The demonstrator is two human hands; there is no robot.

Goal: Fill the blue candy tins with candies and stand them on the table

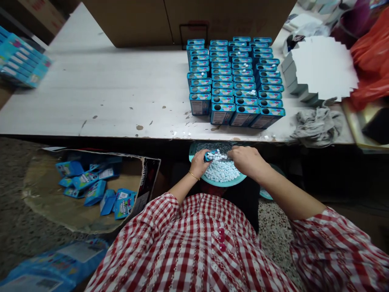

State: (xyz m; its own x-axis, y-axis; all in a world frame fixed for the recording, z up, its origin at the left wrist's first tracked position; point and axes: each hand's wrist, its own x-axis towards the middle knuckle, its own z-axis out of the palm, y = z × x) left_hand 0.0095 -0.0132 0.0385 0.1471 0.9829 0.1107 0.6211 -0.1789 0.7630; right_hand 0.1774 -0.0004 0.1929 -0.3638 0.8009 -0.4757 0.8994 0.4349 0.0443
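Note:
My left hand (pixel 199 163) grips a small blue candy box (pixel 210 155), tilted with its opening toward the right. White candies (pixel 219 155) are heaped at that opening. My right hand (pixel 247 160) is closed at the other end of the heap, around what looks like a small scoop, mostly hidden by candies and fingers. Both hands are above a turquoise basin (pixel 223 183) of small white candies (pixel 221 171) on my lap. Ahead on the table, several rows of upright blue candy boxes (pixel 223 114) stand close together; loose candies lie on some tops.
A white table (pixel 121 93) spans the front, with a large cardboard box (pixel 146 24) behind. To the right are a white stack (pixel 325 67) and a grey cloth (pixel 319 123). At lower left, an open carton (pixel 54 202) contains several blue boxes (pixel 124 204).

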